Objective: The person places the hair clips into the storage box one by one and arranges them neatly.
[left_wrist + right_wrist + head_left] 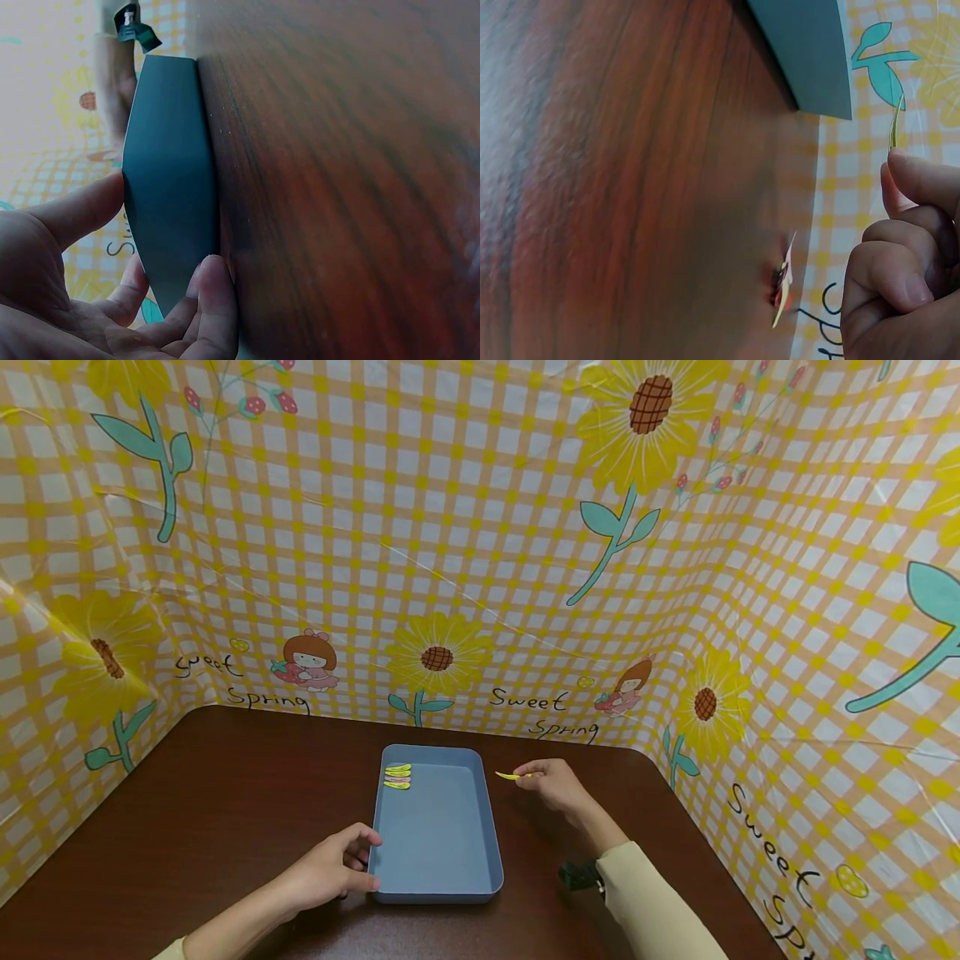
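A blue-grey rectangular tray (435, 835) lies on the dark table. My left hand (330, 868) grips its near left side; in the left wrist view the thumb is at the rim and curled fingers (217, 292) are at the lower edge. Inside the tray, at the far left, several snap hair clips (397, 777), yellow and pink, lie in a column. Right of the tray, my right hand (551, 783) pinches a yellow snap hair clip (507, 775) between thumb and forefinger, its narrow end pointing toward the tray. That hair clip (895, 124) shows edge-on in the right wrist view.
A small pile of clips (781, 289), pink, yellow and reddish, lies on the table below the right hand in the right wrist view. A black device (579, 876) is strapped at the right wrist. Checked, flower-printed cloth (480, 568) walls the table's back and sides.
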The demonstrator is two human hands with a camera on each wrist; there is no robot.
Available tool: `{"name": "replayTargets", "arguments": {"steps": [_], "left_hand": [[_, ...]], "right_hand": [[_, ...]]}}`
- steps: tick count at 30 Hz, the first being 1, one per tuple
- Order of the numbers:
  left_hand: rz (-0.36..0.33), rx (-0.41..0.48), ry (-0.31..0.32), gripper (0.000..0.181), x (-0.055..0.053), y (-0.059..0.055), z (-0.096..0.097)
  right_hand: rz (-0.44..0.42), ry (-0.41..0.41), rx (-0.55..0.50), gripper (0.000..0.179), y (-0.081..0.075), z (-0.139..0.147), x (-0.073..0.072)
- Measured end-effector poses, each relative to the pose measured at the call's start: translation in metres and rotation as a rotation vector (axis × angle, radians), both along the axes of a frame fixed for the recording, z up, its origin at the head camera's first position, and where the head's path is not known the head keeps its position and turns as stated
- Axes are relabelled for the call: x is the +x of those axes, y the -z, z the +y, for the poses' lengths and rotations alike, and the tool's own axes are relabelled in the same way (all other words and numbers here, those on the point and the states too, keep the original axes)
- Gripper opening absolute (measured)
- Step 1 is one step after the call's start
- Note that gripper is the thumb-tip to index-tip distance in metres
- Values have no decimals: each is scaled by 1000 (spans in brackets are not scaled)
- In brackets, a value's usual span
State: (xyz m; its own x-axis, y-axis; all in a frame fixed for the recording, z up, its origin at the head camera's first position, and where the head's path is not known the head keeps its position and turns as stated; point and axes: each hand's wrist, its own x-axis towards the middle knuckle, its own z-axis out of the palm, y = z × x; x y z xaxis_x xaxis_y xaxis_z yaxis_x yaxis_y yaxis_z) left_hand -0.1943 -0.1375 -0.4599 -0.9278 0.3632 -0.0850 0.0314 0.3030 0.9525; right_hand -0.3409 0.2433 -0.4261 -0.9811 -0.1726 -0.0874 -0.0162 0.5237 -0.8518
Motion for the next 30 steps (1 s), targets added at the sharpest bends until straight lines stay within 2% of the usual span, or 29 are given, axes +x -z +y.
{"name": "replayTargets", "arguments": {"steps": [14,24,30], "left_hand": [[7,-7,-4,49,1,-1,1],[5,-7,-5,49,-1,1,0],[0,-4,-4,50,0,0,0]], "right_hand": [[9,-9,-5,20,-10,-21,-6],[21,-58,-8,20,-18,-43,-9],[12,-42,8,18,-20,-60,-14]]}}
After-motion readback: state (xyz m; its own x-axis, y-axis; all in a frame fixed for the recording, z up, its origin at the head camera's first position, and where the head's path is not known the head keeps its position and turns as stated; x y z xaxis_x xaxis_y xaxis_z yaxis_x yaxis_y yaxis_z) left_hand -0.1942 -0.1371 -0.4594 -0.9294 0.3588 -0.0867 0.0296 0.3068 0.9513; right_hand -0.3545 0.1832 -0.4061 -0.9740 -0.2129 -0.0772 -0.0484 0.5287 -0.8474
